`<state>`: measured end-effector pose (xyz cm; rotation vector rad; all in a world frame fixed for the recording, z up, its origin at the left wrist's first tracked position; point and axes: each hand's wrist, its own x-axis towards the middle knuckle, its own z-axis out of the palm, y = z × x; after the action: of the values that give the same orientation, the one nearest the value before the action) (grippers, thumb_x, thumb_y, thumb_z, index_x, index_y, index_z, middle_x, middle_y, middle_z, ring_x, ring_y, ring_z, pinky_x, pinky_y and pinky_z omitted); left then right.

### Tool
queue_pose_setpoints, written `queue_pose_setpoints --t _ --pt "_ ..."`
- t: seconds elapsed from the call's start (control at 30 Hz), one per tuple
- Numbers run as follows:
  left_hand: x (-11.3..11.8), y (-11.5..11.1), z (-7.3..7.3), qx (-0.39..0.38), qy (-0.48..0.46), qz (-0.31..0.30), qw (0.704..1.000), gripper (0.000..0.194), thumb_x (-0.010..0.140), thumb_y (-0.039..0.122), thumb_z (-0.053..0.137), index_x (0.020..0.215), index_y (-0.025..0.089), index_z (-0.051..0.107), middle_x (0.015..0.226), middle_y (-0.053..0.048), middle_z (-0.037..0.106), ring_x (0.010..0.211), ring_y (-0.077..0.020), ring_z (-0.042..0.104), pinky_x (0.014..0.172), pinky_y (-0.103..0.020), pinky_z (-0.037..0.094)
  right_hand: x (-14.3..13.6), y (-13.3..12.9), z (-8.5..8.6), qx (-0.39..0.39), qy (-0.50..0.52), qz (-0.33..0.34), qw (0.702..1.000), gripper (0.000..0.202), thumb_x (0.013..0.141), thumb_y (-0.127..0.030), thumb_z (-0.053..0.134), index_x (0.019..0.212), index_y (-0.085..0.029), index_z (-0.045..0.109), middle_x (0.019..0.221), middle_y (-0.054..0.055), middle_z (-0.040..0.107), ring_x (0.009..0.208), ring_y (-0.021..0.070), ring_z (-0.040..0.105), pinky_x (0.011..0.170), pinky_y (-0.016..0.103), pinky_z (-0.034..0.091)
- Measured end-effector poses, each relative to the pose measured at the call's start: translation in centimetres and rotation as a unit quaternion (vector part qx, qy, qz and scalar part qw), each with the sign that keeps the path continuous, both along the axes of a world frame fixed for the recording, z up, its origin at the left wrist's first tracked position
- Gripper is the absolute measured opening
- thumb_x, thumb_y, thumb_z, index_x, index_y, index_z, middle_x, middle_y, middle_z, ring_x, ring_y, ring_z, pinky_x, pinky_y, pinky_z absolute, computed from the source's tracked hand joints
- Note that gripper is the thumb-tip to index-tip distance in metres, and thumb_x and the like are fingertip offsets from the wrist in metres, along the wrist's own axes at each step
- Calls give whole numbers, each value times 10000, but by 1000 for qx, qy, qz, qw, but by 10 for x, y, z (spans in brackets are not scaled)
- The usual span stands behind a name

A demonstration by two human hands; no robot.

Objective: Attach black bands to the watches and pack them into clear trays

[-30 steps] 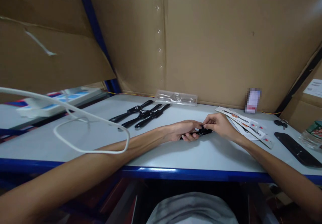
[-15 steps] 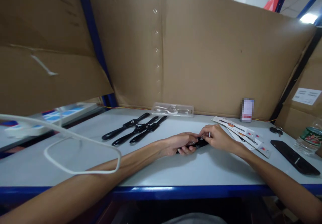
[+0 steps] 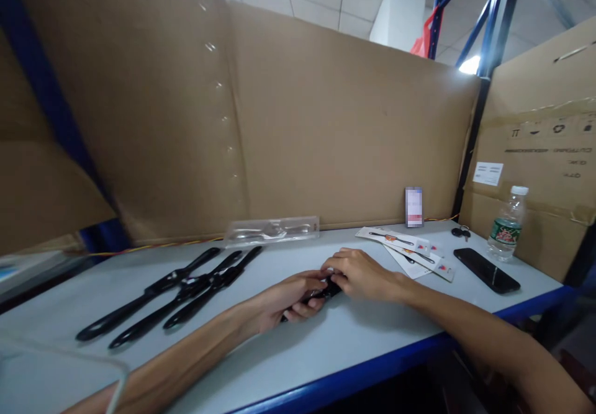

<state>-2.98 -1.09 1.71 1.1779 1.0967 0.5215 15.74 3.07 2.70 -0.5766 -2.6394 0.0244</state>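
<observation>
My left hand (image 3: 292, 299) is wrapped round a black tool (image 3: 331, 288) above the middle of the table. The fingers of my right hand (image 3: 361, 274) are pinched together at the tool's upper part and hide much of it. What exactly those fingertips grip is too small to tell. Left of my hands, three black two-handled tools (image 3: 212, 290) lie side by side on the grey table (image 3: 298, 364). Several printed cards (image 3: 405, 249) are fanned out behind my right hand.
A clear plastic package (image 3: 272, 230) lies by the cardboard wall (image 3: 326, 128). At the right are a black phone (image 3: 487, 270), keys (image 3: 460, 232), a water bottle (image 3: 507, 228) and a small propped-up screen (image 3: 413, 207). A white cable (image 3: 69, 357) crosses the lower left.
The view has turned to the right, so the table things appear further left and the whole bottle shows. Both hands remain together at the black tool.
</observation>
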Motion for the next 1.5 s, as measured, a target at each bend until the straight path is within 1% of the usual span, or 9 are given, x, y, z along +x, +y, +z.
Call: queue_pose_setpoints --t 0.23,0.37,0.6,0.83,0.93,1.13,1.33,1.43,1.5 --pt "0 1 -2 -4 19 4 1000 586 698 392 648 1211 241 407 554 112 350 398 -38 131 417 -183 22 -4 0 -8 -79 67 -57 993 180 775 -72 615 869 -165 736 795 33 727 737 147 618 666 233 399" --pt "-1 2 -3 1 7 3 1000 618 691 402 670 1225 239 406 549 116 342 401 -36 127 414 -182 17 -3 4 -7 -140 87 -52 985 187 766 -90 638 888 -176 751 751 4 723 687 123 607 639 210 397" --pt "-1 2 -2 -8 -20 0 1000 548 715 374 683 1181 227 437 554 111 363 392 -26 140 409 -175 19 4 15 -2 -228 95 -19 969 169 774 -74 671 879 -162 768 722 -10 709 649 102 583 608 192 399" --pt "-3 5 -5 -9 -36 -13 999 548 693 415 718 1131 223 450 550 109 357 390 -23 139 408 -187 -6 4 14 1 -155 86 17 984 99 764 -102 746 812 -188 754 896 10 712 849 134 629 815 244 434" --pt "-3 6 -5 -8 -33 -6 999 533 669 408 720 1090 228 445 548 108 361 396 -23 133 412 -187 -7 4 16 0 -126 77 38 988 98 775 -93 745 802 -188 742 905 7 724 867 134 636 878 263 420" --pt "-2 4 -2 -2 -16 -11 1000 499 673 384 689 1073 236 431 546 112 350 401 -28 127 411 -180 9 1 16 -7 -49 74 6 996 51 803 -220 764 794 -185 728 793 19 703 823 159 603 790 265 417" --pt "-1 2 -1 -8 -23 -27 999 446 722 361 655 1085 238 426 549 103 368 393 -34 145 409 -180 21 -4 3 -6 -116 114 -74 984 83 804 -119 711 857 -180 728 688 -5 676 672 132 579 650 230 392" --pt "-1 3 0 -9 -32 -38 999 374 757 319 611 1078 238 437 547 99 361 391 -40 141 402 -176 31 -3 3 -3 -178 117 -76 974 113 798 -82 674 810 -171 743 669 -12 676 619 117 580 627 221 399" --pt "-1 3 2 -9 -40 -41 998 334 772 297 592 1063 237 440 550 96 362 390 -41 145 400 -171 41 -1 6 -1 -175 102 -71 977 124 811 -94 657 798 -168 755 689 0 683 637 123 589 640 229 405"
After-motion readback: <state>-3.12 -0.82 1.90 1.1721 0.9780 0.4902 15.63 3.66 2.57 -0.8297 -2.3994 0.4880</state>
